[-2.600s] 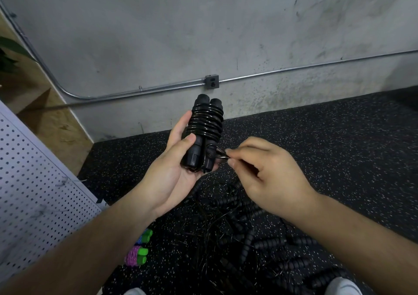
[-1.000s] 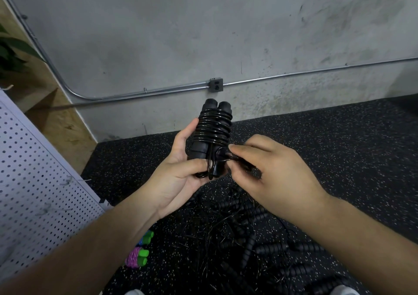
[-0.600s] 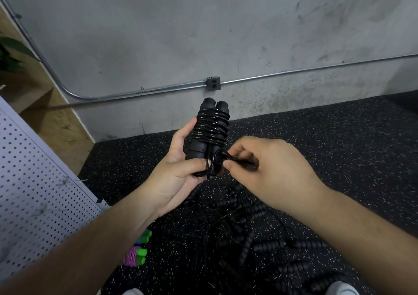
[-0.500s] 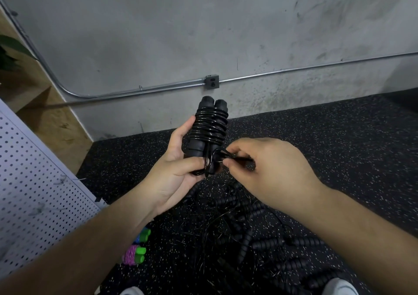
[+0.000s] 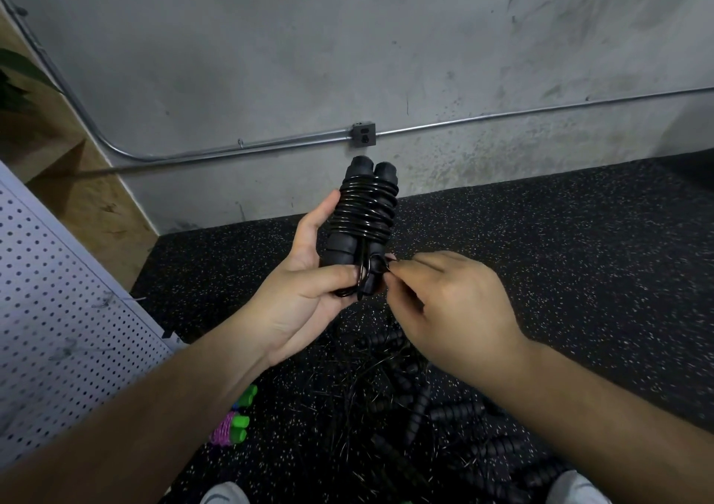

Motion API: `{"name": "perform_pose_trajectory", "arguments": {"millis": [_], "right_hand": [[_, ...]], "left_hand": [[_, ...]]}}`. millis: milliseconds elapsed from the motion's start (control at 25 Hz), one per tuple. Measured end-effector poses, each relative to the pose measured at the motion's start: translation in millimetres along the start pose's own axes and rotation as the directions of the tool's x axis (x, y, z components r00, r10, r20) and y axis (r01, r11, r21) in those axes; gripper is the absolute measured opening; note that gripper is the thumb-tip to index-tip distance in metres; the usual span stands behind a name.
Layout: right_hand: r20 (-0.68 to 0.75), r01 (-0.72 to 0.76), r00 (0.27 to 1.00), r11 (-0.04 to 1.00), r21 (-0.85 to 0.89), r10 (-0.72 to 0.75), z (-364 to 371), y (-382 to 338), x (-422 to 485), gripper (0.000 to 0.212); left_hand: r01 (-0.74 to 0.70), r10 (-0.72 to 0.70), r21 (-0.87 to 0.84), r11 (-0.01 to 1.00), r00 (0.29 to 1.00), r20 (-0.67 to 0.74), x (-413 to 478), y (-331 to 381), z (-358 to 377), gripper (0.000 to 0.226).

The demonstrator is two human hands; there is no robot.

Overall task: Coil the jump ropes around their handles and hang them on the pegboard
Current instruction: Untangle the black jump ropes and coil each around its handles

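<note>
Two fingers (image 5: 402,269) of the right hand (image 5: 448,302) pinch the loose cord end (image 5: 376,268) beside the coiled black jump rope (image 5: 365,213), gripped upright in the left hand (image 5: 305,295). Tuck it snugly under a coil before reaching for the pegboard (image 5: 58,310).

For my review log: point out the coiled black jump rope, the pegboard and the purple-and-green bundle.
coiled black jump rope (image 5: 365,210), head view, on the wound cord.
pegboard (image 5: 58,310), head view, perforated face.
purple-and-green bundle (image 5: 223,432), head view, purple winding.
</note>
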State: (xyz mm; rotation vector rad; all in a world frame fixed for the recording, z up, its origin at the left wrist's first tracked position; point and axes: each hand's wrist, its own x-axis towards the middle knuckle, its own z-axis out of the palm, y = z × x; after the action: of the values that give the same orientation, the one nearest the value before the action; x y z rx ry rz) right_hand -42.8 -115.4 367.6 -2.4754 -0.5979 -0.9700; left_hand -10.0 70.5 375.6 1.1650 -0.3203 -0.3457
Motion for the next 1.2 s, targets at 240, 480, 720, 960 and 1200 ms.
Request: {"name": "perform_pose_trajectory", "arguments": {"millis": [240, 480, 720, 960, 1200], "right_hand": [[-0.081, 0.050, 0.996, 0.997, 0.060, -0.045, 6.2, -5.6, -1.3, 0.018], [-0.134, 0.066, 0.990, 0.976, 0.205, -0.038, 15.7, 7.0, -0.9, 0.016], [-0.062, -0.183, 0.968, 0.848, 0.497, 0.245, 12.8, -5.7, -3.4, 0.015], [-0.091, -0.123, 0.978, 0.871, 0.476, 0.188, 9.4, -16.2, -5.8, 0.012], [-0.072, -0.052, 0.993, 0.875, 0.481, 0.098, 9.0, -5.3, 2.5, 0.010]], "left_hand": [[-0.007, 0.007, -0.022, 1.000, 1.000, -0.001, -3.2, 1.9, 2.3, 0.092], [-0.015, 0.015, -0.013, 1.000, 1.000, -0.007, -4.3, 2.4, 0.7, 0.091], [-0.027, 0.025, 0.069, 0.997, 0.999, 0.025, -6.2, 6.2, 0.9, 0.098], [-0.009, 0.010, 0.117, 0.993, 1.000, -0.010, -7.3, 3.8, 3.5, 0.093], [-0.029, 0.033, 0.144, 0.989, 0.999, -0.021, -7.8, 3.7, 8.0, 0.094]]}}
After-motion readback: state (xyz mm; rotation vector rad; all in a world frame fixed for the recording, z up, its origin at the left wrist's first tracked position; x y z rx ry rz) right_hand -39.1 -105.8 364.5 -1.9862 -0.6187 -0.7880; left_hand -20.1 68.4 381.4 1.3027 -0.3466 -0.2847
